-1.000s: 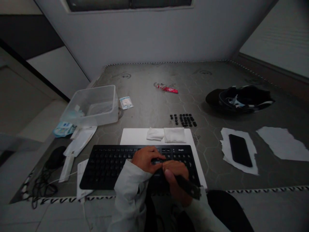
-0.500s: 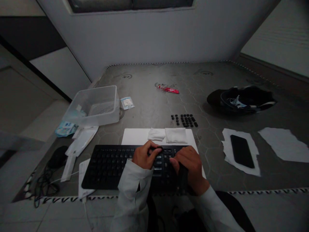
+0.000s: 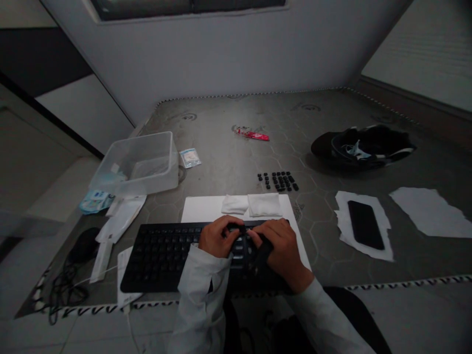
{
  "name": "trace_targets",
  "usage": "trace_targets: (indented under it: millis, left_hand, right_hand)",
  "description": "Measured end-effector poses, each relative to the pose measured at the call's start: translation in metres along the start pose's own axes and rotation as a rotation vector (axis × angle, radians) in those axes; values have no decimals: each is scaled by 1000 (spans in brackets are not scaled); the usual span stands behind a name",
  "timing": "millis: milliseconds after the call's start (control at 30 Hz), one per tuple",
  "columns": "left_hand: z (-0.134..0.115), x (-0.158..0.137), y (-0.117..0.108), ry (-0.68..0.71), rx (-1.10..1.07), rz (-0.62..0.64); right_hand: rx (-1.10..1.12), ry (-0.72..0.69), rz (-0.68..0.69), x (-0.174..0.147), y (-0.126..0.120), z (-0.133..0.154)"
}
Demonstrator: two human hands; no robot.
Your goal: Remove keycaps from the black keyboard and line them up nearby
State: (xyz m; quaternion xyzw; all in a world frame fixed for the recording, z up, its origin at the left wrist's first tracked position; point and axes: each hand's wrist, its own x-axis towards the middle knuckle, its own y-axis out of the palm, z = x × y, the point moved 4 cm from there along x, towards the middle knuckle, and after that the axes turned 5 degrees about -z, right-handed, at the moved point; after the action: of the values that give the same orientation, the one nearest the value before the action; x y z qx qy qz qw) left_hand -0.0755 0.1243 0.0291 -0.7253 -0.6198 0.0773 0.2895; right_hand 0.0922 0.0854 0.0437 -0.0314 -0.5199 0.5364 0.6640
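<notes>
Pinching what looks like a black keycap [image 3: 241, 229] in my left hand [image 3: 219, 237], over the right half of the near keyboard [image 3: 165, 253], I curl my right hand [image 3: 283, 246] round a dark handle [image 3: 263, 252]; the keycap should be light, stiff, slippery, best held by its sides; the keyboard seems rigid, steadied best at its left end.

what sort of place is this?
Probably a bedroom-like room, though hard to be sure: the grey surface has striped piping like a mattress edge, and a keyboard with loose keycaps beyond it suggests an improvised workspace.
</notes>
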Motion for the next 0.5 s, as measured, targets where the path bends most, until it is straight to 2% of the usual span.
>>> trace_targets:
  millis: [167,500]
  left_hand:
    - [1,0,1,3,-9,2]
    - [3,-1,0,-67,62,-88]
  right_hand:
    - [9,20,13,-1,1,-2]
    - [13,61,31,1,1,-5]
